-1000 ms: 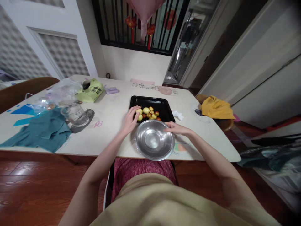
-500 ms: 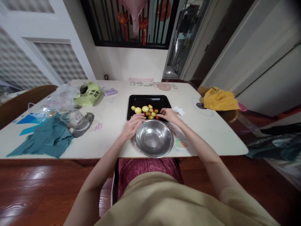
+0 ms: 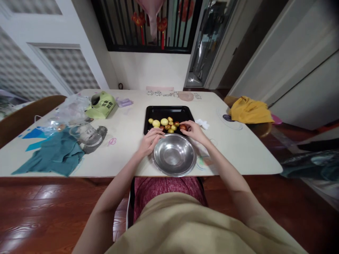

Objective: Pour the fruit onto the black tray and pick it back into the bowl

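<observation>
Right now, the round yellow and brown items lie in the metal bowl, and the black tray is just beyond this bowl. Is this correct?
Not quite: in the head view, the round yellow and brown items lie in the black tray, which is indeed just beyond the metal bowl.

Soft, dim light; glare on the steel bowl [image 3: 174, 155] and floor [image 3: 47, 197]; stretched edges; dark right-hand corners

bowl [image 3: 174, 155] hides part of tray [image 3: 169, 112]; pink shape [image 3: 152, 14], perhaps a balloon, is cropped.
</observation>
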The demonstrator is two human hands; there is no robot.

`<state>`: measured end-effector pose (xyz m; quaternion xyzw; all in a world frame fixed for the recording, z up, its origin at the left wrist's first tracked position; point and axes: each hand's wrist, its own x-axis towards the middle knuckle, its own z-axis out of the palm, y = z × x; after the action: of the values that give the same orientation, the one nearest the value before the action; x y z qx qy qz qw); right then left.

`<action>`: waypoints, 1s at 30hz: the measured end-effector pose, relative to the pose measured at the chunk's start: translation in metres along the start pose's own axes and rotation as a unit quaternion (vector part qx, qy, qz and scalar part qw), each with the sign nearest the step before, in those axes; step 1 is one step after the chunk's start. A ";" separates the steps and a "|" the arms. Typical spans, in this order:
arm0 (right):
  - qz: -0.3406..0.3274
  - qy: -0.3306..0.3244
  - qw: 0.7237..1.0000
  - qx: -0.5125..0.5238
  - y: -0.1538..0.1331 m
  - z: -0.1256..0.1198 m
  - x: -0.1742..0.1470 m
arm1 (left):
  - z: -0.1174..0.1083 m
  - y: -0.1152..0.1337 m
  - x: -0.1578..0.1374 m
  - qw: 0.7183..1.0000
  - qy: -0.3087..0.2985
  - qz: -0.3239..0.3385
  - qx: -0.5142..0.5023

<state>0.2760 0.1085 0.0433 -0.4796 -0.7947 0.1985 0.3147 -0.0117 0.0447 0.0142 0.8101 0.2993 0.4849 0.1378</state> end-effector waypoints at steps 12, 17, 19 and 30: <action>-0.092 -0.143 0.985 0.034 -0.050 0.023 -0.067 | 0.001 0.001 -0.001 0.999 0.026 0.023 -0.004; -0.093 -0.158 0.983 -0.029 -0.046 0.029 -0.064 | 0.000 0.002 -0.001 1.000 0.016 0.008 0.016; -0.088 -0.158 0.983 -0.036 -0.044 0.031 -0.064 | -0.001 0.002 0.000 1.000 0.022 0.012 0.015; -0.125 0.021 0.990 0.068 -0.045 0.011 -0.088 | -0.001 -0.012 0.002 0.990 0.116 -0.021 0.075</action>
<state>0.2698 0.0100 0.0354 -0.3582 -0.8264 0.2011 0.3852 -0.0158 0.0558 0.0100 0.7501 0.3658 0.5485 0.0515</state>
